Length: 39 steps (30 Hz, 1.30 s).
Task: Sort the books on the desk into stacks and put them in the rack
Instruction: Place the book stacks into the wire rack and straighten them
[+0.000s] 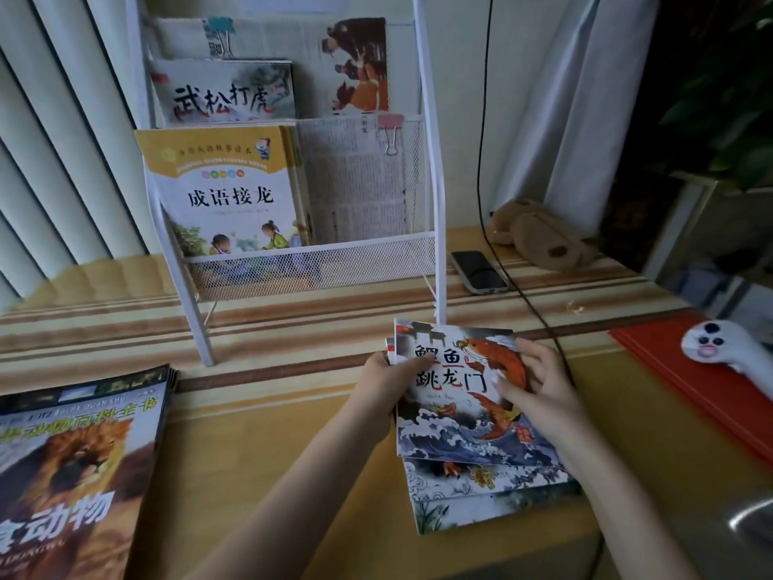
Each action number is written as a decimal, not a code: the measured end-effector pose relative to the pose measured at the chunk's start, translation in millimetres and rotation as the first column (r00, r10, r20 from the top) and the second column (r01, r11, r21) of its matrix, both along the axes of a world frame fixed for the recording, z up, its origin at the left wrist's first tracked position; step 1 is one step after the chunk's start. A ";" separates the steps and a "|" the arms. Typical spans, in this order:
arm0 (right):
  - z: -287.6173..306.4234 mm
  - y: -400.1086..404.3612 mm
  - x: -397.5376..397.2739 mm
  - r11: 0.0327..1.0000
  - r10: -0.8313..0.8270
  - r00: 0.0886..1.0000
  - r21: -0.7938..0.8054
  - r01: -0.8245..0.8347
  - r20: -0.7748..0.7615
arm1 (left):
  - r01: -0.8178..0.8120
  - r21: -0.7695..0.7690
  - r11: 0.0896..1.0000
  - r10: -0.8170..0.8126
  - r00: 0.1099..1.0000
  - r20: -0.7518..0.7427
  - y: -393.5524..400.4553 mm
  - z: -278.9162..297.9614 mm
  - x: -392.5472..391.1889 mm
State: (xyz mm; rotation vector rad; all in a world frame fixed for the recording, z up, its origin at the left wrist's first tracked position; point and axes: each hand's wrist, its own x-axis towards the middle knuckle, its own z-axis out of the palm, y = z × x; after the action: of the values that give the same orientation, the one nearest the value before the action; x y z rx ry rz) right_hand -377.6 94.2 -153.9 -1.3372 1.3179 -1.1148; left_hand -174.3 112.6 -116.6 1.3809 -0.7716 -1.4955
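Note:
A thin picture book with a red carp and waves (460,429) tops a small stack of similar books (481,491) on the desk's right. My left hand (387,380) grips the stack's upper left edge, thumb on the cover. My right hand (539,378) rests on the top book's right side, fingers spread over it. A white mesh rack (318,265) stands behind, holding a yellow-topped book (226,190), a tiger-story book (226,92) and printed sheets. A stack of large animal magazines (79,466) lies at the lower left.
A phone (479,272) and a brown plush toy (539,236) sit right of the rack. A black cable (485,161) runs down across the desk. An orange folder (686,370) with a white device (719,345) on it lies at the right edge.

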 end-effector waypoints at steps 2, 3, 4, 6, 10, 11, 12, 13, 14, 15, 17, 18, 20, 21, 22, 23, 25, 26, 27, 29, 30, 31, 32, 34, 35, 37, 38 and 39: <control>3.3 0.0 -0.1 1.000 0.023 0.997 -0.007 -0.022 0.069 | -0.055 -0.088 0.995 0.057 0.998 0.018 6.9 7.1 -4.9; 7.0 -1.3 0.4 0.999 0.032 0.990 -0.013 -0.031 0.134 | -0.066 -0.165 0.984 0.074 0.996 0.048 8.8 13.6 -4.5; 13.4 -2.9 1.5 0.999 0.044 0.977 -0.025 -0.039 0.206 | -0.060 -0.265 0.962 0.087 0.992 0.091 9.7 21.7 -2.2; 31.9 -7.6 8.0 0.995 0.088 0.947 -0.071 -0.069 0.310 | -0.010 -0.481 0.877 0.089 0.986 0.142 11.2 43.3 6.3; 66.6 -24.4 35.5 0.978 0.148 0.945 -0.183 -0.097 0.291 | 0.123 -0.685 0.718 0.031 0.978 0.208 12.1 78.4 33.8; 70.0 -27.7 42.9 0.975 0.164 0.943 -0.195 -0.110 0.290 | 0.116 -0.681 0.724 0.038 0.978 0.207 12.4 78.6 42.3; 71.6 -30.2 50.2 0.968 0.202 0.931 -0.209 -0.142 0.303 | 0.099 -0.662 0.743 0.048 0.979 0.200 12.6 75.3 52.1; 71.3 -31.0 55.4 0.958 0.249 0.916 -0.218 -0.185 0.315 | 0.080 -0.635 0.768 0.053 0.981 0.187 13.5 68.4 60.3; 69.8 -31.1 60.0 0.948 0.289 0.905 -0.222 -0.226 0.313 | 0.059 -0.609 0.791 0.058 0.983 0.172 14.7 60.2 67.4; 68.3 -31.0 65.6 0.943 0.309 0.905 -0.220 -0.250 0.294 | 0.042 -0.593 0.804 0.065 0.985 0.157 15.8 51.9 74.0; 67.2 -32.0 75.0 0.952 0.279 0.919 -0.206 -0.227 0.277 | 0.012 -0.602 0.798 0.069 0.991 0.111 16.8 37.9 77.2; 67.5 -33.1 79.0 0.964 0.237 0.927 -0.191 -0.186 0.291 | -0.010 -0.617 0.787 0.081 0.993 0.087 16.5 32.5 74.7; 67.1 -34.8 84.5 0.982 0.139 0.942 -0.165 -0.091 0.306 | -0.061 -0.646 0.761 0.150 0.985 0.083 14.9 24.6 63.9; 65.8 -34.1 85.8 0.986 0.093 0.956 -0.158 -0.050 0.277 | -0.083 -0.658 0.748 0.191 0.977 0.094 14.4 21.4 57.0; 63.4 -32.2 86.0 0.987 0.065 0.970 -0.158 -0.028 0.235 | -0.110 -0.670 0.734 0.238 0.966 0.103 14.1 18.8 50.8; 60.9 -29.5 86.1 0.985 0.060 0.978 -0.170 -0.025 0.201 | -0.142 -0.682 0.717 0.288 0.952 0.105 13.8 16.8 46.2; 55.8 -25.0 86.3 0.974 0.069 0.983 -0.227 -0.029 0.172 | -0.195 -0.710 0.677 0.370 0.924 0.100 12.0 13.8 42.2; 54.7 -23.4 86.4 0.966 0.064 0.982 -0.257 -0.017 0.176 | -0.203 -0.722 0.662 0.391 0.915 0.102 11.2 13.0 41.5; 55.0 -21.8 86.9 0.961 0.050 0.982 -0.276 0.002 0.184 | -0.201 -0.732 0.651 0.404 0.908 0.109 10.2 12.5 41.2; 55.6 -20.7 88.1 0.955 0.025 0.981 -0.294 0.034 0.193 | -0.191 -0.745 0.640 0.428 0.893 0.139 9.0 11.0 40.8; 55.2 -20.6 89.3 0.953 0.027 0.981 -0.302 0.033 0.191 | -0.190 -0.750 0.634 0.446 0.881 0.155 9.5 11.0 41.0; 55.2 -19.8 91.4 0.951 0.038 0.982 -0.308 0.022 0.186 | -0.190 -0.759 0.623 0.469 0.867 0.168 10.7 12.6 41.7; 57.0 -19.5 93.9 0.949 0.050 0.983 -0.314 0.007 0.175 | -0.188 -0.774 0.605 0.494 0.851 0.179 12.2 16.6 43.4; 70.7 -21.6 98.9 0.937 0.082 0.988 -0.348 -0.031 0.131 | -0.171 -0.814 0.555 0.549 0.810 0.204 13.6 34.2 52.3; 83.7 -25.4 100.8 0.924 0.115 0.989 -0.374 -0.072 0.094 | -0.162 -0.831 0.531 0.572 0.793 0.210 13.6 48.2 58.4; 124.1 -36.9 105.7 0.882 0.262 0.965 -0.405 -0.241 -0.003 | -0.155 -0.870 0.468 0.602 0.777 0.186 12.1 85.4 73.3; 149.5 -44.4 109.1 0.841 0.352 0.935 -0.425 -0.336 -0.043 | -0.150 -0.895 0.420 0.616 0.771 0.160 10.5 107.4 80.7; 176.4 -52.8 113.6 0.789 0.412 0.908 -0.469 -0.397 -0.075 | -0.143 -0.920 0.364 0.636 0.760 0.133 7.7 131.5 87.6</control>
State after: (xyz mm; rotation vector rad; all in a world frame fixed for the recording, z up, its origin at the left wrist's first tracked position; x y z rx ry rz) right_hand -264.0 41.4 22.5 -1.8504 0.6861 -1.1829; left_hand -86.7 120.3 14.9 0.9569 -1.1705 -0.1542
